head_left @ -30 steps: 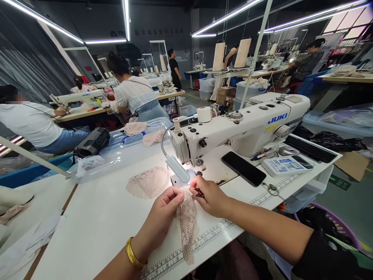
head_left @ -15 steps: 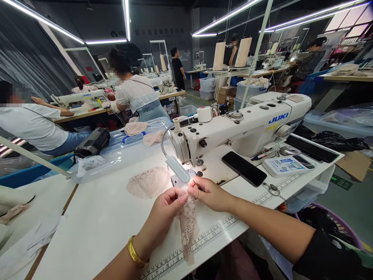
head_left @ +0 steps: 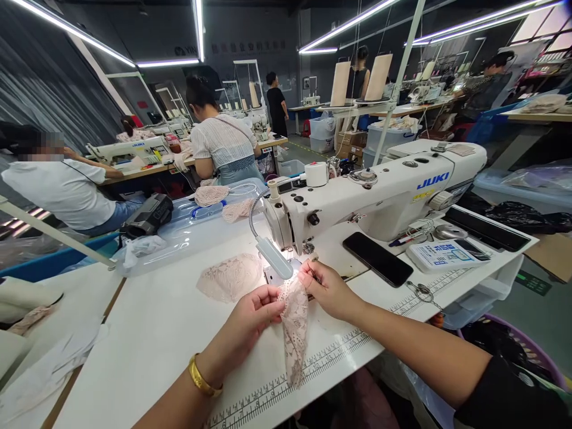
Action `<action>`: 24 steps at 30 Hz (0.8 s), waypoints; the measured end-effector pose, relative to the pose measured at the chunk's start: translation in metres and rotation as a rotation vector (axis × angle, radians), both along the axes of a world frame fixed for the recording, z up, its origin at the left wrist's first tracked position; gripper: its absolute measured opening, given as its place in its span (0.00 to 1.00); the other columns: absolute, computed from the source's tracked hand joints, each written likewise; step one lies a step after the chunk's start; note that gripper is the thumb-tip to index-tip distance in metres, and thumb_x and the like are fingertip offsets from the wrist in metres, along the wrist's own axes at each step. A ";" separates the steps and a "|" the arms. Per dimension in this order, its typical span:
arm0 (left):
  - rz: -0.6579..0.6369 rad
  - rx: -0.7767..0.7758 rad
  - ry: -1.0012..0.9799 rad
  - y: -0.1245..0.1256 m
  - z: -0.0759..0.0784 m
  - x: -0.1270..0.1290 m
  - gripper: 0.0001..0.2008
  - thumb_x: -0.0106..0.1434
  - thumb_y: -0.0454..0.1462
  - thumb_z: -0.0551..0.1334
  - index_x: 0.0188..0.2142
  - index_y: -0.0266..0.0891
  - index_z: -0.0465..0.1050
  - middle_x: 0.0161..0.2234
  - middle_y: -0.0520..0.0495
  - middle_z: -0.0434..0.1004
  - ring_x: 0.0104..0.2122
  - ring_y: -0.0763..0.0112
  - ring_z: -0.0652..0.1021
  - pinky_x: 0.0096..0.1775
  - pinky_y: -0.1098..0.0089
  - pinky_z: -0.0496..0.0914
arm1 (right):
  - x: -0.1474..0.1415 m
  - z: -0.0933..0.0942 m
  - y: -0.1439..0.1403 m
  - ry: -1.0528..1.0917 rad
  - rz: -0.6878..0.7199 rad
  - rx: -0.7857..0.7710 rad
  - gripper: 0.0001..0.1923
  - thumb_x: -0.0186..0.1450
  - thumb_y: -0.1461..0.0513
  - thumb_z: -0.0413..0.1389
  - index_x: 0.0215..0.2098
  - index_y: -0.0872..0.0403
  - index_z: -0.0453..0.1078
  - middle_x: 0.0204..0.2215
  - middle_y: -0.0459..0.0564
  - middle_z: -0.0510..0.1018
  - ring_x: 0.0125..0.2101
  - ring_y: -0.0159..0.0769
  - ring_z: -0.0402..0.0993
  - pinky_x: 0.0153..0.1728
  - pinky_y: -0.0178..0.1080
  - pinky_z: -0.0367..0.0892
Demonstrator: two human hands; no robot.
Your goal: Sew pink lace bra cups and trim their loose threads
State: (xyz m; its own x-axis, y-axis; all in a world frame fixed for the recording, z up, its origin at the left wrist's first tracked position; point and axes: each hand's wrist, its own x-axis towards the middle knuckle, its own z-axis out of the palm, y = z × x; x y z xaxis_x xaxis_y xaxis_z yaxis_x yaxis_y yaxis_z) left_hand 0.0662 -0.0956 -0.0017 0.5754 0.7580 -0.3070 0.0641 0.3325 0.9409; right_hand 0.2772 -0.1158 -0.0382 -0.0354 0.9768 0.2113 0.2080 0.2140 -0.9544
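Observation:
Between my two hands hangs a pale pink lace piece [head_left: 295,339], just in front of the sewing machine's needle area. My left hand [head_left: 257,313] pinches its left edge between thumb and fingers. At the upper right edge, my right hand [head_left: 326,287] pinches the lace too, and a thin dark tool, its kind unclear, shows in those fingers. The white sewing machine [head_left: 375,190] stands behind, with a small lamp [head_left: 273,257] lighting the spot over my hands. Another lace piece [head_left: 230,277] lies flat on the table, left of the needle area.
A black phone [head_left: 378,258] and a white-blue box [head_left: 442,255] lie right of my hands. Printed rulers run along the front edge of the table [head_left: 147,351]. A clear plastic bin [head_left: 179,238] with lace pieces stands at the back left. Several people sit or stand farther off.
My hands have moved slightly apart, the right one up and to the right. The lace is spread wider between them, and its lower end has risen a little.

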 end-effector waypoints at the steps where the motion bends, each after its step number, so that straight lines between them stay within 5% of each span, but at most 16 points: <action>1: -0.004 0.035 0.039 0.000 -0.001 -0.001 0.12 0.58 0.43 0.73 0.37 0.39 0.78 0.34 0.50 0.74 0.35 0.69 0.72 0.39 0.70 0.68 | 0.000 -0.001 0.000 0.006 -0.007 -0.002 0.14 0.71 0.53 0.49 0.30 0.51 0.58 0.25 0.40 0.58 0.26 0.32 0.56 0.29 0.36 0.57; 11: 0.055 -0.008 0.049 0.001 0.002 -0.005 0.14 0.56 0.45 0.73 0.32 0.38 0.77 0.31 0.51 0.71 0.32 0.71 0.69 0.38 0.70 0.65 | 0.002 -0.005 0.002 -0.017 -0.105 -0.010 0.15 0.70 0.51 0.50 0.30 0.51 0.58 0.25 0.40 0.59 0.28 0.33 0.57 0.32 0.38 0.59; 24: 0.040 -0.088 -0.049 0.000 0.001 -0.006 0.11 0.58 0.43 0.72 0.34 0.39 0.78 0.32 0.49 0.75 0.34 0.69 0.73 0.40 0.68 0.67 | 0.000 0.000 -0.003 -0.057 -0.051 0.012 0.14 0.72 0.52 0.49 0.31 0.51 0.60 0.25 0.41 0.60 0.27 0.33 0.58 0.30 0.37 0.58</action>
